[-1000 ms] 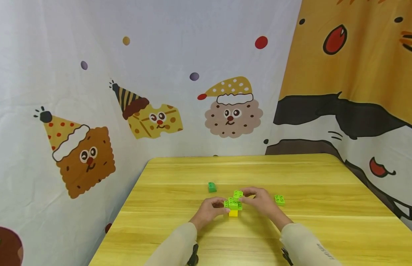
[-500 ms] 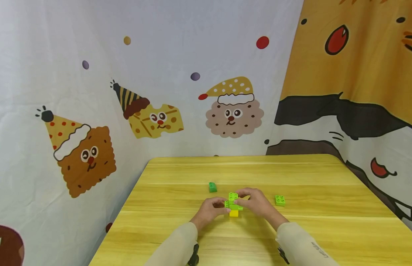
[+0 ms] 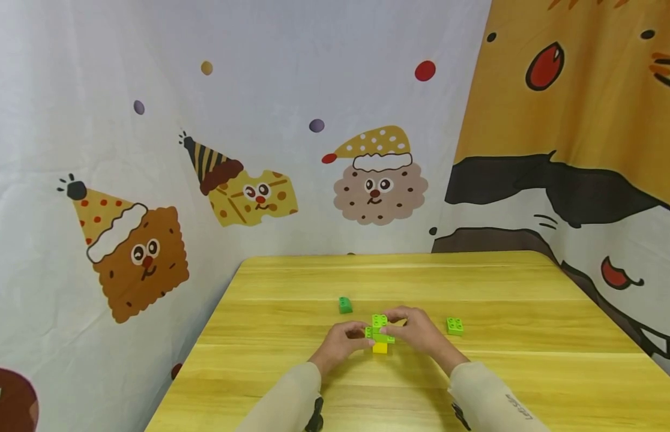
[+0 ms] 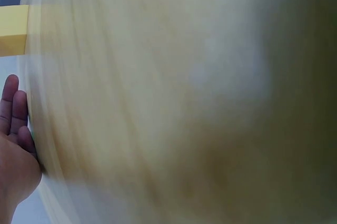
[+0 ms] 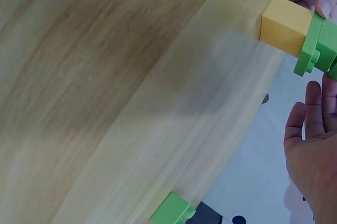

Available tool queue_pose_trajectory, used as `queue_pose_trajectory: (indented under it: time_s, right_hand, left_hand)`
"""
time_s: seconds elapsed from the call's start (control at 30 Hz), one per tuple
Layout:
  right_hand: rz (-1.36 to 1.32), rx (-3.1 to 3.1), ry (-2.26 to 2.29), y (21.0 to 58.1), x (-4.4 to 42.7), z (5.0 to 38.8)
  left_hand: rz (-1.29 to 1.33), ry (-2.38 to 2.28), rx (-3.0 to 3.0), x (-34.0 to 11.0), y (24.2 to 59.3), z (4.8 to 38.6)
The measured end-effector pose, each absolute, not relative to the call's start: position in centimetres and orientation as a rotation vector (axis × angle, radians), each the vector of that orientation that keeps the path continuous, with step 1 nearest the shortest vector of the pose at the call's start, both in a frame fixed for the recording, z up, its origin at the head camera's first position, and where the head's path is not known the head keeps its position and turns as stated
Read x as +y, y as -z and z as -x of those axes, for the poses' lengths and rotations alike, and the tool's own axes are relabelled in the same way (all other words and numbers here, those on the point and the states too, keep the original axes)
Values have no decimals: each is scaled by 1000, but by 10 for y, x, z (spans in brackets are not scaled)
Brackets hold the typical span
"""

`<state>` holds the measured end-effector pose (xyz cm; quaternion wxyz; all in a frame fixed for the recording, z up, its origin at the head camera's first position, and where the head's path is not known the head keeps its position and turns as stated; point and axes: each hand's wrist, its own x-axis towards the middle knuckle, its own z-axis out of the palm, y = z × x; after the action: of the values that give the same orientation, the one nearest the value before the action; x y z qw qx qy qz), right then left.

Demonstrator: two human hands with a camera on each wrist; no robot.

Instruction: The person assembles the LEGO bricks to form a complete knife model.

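Note:
Both hands are at a small stack of toy building blocks in the middle of the table. At its base stands a yellow block (image 3: pixel 380 348), also large in the right wrist view as a yellow block (image 5: pixel 285 25). Light green pieces sit above it, topped by a light green brick (image 3: pixel 379 320). From the left, my left hand (image 3: pixel 340 344) steadies the green layer between thumb and fingers. My right hand (image 3: pixel 418 331) pinches the top brick from the right; its far fingers are partly hidden. The left wrist view catches only part of my left hand (image 4: pixel 16 153).
A loose light green brick (image 3: pixel 455 326) lies right of the right hand. Farther back, left of the stack, is a darker green sloped brick (image 3: pixel 344 305). The wooden table (image 3: pixel 292 282) ends at a cartoon-printed curtain (image 3: pixel 286 108).
My right hand has moved left, bringing the top brick from the stack's right side to over its middle, where it now sits on the green layer. The left hand has stayed put.

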<state>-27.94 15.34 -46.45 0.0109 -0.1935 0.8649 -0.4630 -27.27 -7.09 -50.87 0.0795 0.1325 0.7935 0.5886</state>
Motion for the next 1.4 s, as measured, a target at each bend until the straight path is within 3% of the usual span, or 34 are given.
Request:
queue_pose_trajectory:
  time_s: [0.7,1.4]
  right_hand:
    - [791,2824,1158,457,150,285]
    - [438,2649,1516,474,154,276]
  left_hand:
    - [-415,-1764,2375,-74,511,273]
    - [-407,-1754,2382,-71,513,275]
